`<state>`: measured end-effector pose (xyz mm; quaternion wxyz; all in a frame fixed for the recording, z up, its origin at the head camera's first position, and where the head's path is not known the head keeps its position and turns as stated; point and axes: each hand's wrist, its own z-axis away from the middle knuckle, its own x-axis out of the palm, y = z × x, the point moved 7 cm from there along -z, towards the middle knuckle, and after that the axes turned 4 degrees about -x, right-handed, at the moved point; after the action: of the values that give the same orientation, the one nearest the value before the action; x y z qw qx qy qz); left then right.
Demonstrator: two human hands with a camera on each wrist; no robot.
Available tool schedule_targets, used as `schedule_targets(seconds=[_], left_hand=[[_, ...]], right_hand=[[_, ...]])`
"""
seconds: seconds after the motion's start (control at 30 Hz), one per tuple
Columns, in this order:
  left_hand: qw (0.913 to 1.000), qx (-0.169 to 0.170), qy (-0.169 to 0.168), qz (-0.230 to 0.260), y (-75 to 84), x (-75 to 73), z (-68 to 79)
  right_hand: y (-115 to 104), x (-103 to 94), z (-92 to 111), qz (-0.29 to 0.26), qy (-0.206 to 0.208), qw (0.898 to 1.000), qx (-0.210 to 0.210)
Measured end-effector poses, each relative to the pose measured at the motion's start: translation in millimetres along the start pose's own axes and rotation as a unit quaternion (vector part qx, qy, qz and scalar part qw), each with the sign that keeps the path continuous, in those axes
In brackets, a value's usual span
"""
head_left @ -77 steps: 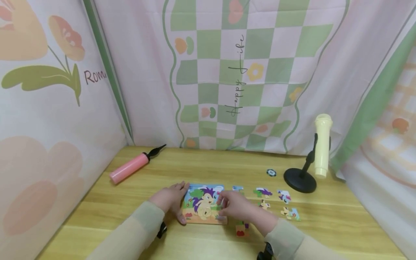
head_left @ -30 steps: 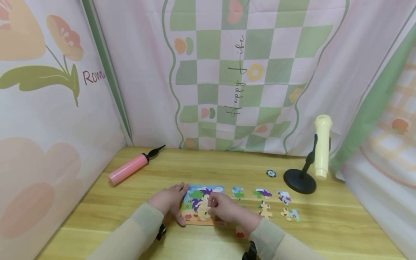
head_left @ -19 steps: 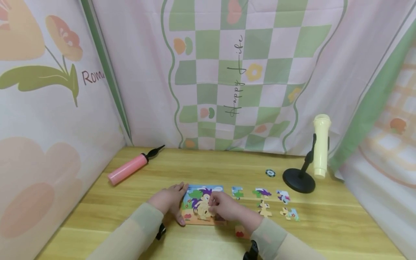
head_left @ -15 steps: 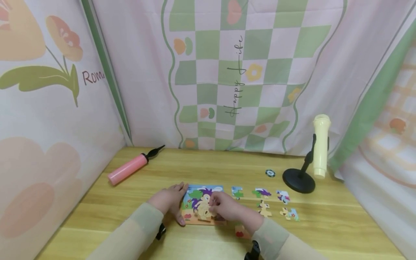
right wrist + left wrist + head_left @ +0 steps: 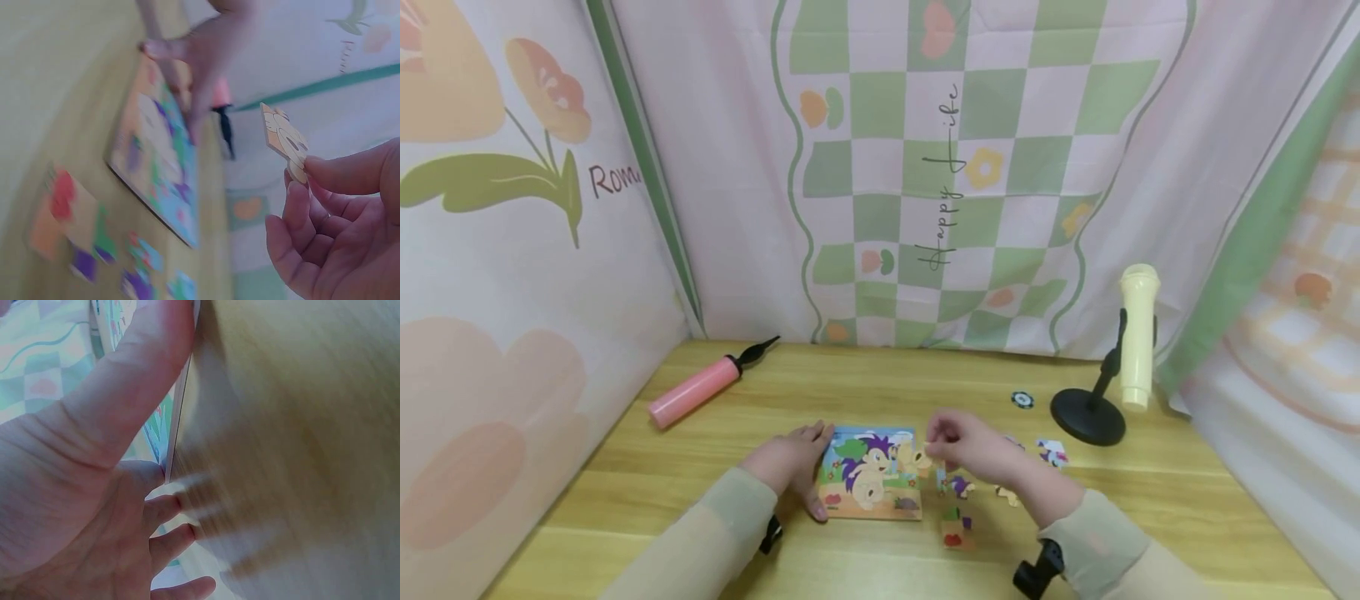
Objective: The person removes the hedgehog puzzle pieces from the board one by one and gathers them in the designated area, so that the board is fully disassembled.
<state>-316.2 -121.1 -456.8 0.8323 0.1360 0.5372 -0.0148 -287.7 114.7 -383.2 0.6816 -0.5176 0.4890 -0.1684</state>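
Note:
A puzzle board (image 5: 842, 497) with a purple-spiked hedgehog picture lies on the wooden table. My left hand (image 5: 797, 462) rests along its left edge, thumb near the front corner and fingers toward the back. In the left wrist view, those fingers (image 5: 169, 547) are spread beside the board's rim. Just off the board's right side, my right hand (image 5: 970, 446) pinches a cream and orange puzzle piece (image 5: 284, 140) between thumb and fingertips. The right wrist view shows that piece raised, its face tilted. Loose puzzle pieces (image 5: 952, 533) lie right of the board, some hidden behind the right hand and forearm.
A pink hand pump (image 5: 696, 392) with a black nozzle lies at the back left. On the right, a cream microphone (image 5: 1138, 337) stands on a black round-based stand (image 5: 1086, 417). A small round chip (image 5: 1022, 400) is left of it. Patterned curtains (image 5: 940, 192) enclose the table.
My right hand has moved from over the middle of the board to its right side, carrying the cream piece off the hedgehog's belly. The left hand has stayed at the board's left edge.

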Motion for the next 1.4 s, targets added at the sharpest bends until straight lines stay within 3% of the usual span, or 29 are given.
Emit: schedule_targets(seconds=[0.17, 0.33, 0.6, 0.77, 1.07, 1.4], left_hand=[[1.0, 0.002, 0.003, 0.006, -1.3, -1.4, 1.1], [0.9999, 0.002, 0.002, 0.011, -2.6, -1.8, 1.4], [1.0, -0.004, -0.002, 0.003, -1.8, -1.1, 2.6], [1.0, -0.003, -0.001, 0.005, -0.3, -1.8, 3.7], [0.9999, -0.01, -0.008, 0.005, 0.3, -1.1, 3.8], [0.9999, -0.012, -0.007, 0.009, 0.9, -0.6, 1.8]], right_hand=[[-6.6, -33.3, 14.2, 0.02, 0.03, 0.999, -0.006], [1.1, -49.7, 32.9, 0.023, 0.038, 0.999, -0.013], [59.7, -49.8, 66.8, -0.011, 0.002, 1.0, 0.028], [84.9, -48.7, 83.7, -0.013, -0.025, 0.999, 0.036], [103.9, -42.3, 95.7, 0.016, -0.018, 0.998, 0.056], [102.8, -43.5, 94.8, 0.059, -0.002, 0.996, 0.061]])
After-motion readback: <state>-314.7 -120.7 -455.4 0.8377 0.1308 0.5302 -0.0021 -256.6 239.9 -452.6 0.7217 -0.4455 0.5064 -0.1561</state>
